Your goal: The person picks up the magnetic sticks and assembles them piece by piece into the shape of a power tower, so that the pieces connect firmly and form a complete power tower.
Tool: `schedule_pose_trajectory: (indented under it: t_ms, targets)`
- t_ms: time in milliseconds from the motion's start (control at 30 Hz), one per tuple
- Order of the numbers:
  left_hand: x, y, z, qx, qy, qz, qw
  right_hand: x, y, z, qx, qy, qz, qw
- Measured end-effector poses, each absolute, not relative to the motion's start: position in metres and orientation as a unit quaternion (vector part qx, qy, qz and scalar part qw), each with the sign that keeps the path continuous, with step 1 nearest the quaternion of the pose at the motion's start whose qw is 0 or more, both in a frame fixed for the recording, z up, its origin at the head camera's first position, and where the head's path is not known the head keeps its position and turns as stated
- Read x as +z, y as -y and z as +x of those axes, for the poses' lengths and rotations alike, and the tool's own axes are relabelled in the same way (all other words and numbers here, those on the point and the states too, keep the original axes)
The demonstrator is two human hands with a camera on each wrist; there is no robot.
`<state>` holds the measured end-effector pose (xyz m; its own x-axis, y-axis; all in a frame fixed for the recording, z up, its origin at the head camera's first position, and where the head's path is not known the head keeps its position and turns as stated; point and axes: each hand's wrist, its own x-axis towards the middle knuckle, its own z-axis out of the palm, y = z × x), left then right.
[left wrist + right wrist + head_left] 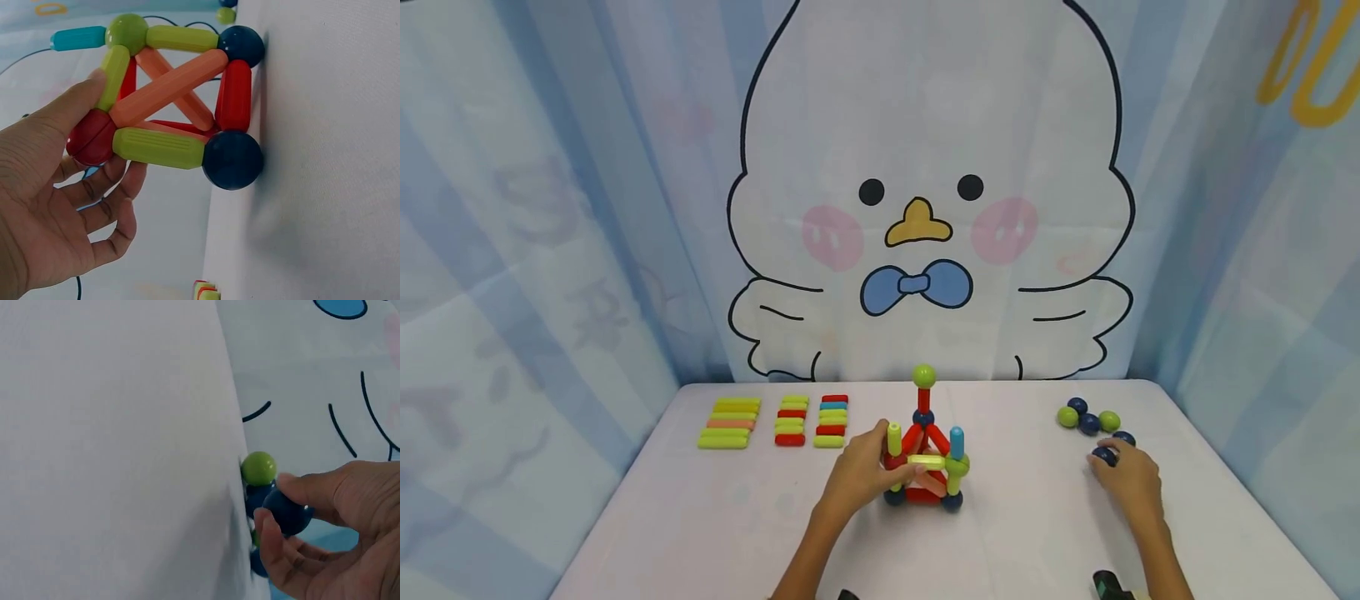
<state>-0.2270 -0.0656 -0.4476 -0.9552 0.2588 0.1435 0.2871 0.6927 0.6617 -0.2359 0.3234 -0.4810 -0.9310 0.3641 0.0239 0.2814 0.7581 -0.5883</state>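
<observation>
My left hand (857, 472) grips the near left corner of a structure built of coloured rods and balls (923, 402), standing on the table. In the left wrist view, the thumb lies on a yellow-green rod (114, 75) and the fingers are around a red ball (92, 137). Dark blue balls (233, 160) form its lower corners; a blue rod (957, 442) stands upright at its right. Over at the right, my right hand (1131, 485) pinches a dark blue ball (289, 512) between thumb and fingers, beside a group of loose balls.
Loose green (1108, 421) and dark blue balls (1089, 424) lie at the table's back right. Rows of long rods (727, 423) and short rods (791, 420) lie at the back left. A curtain with a cartoon bird (925, 125) hangs behind the table (722, 517).
</observation>
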Motion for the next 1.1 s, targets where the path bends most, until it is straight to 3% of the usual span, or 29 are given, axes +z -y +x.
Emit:
schedule_pose_trajectory:
  t_ms: [333,733,1100]
  targets:
    - [-0.445,0.067,-0.225,-0.353,0.922,-0.156,0.02,-0.449,-0.28,-0.239,0.458,0.881,-0.044,0.113]
    - [-0.445,0.066,-0.224,-0.351,0.925,-0.149,0.011,-0.424,-0.219,-0.23,0.523,0.826,0.145,0.15]
    - [-0.444,0.065,-0.225,-0.347,0.926,-0.151,0.014,-0.411,-0.187,-0.224,0.626,0.728,0.263,0.098]
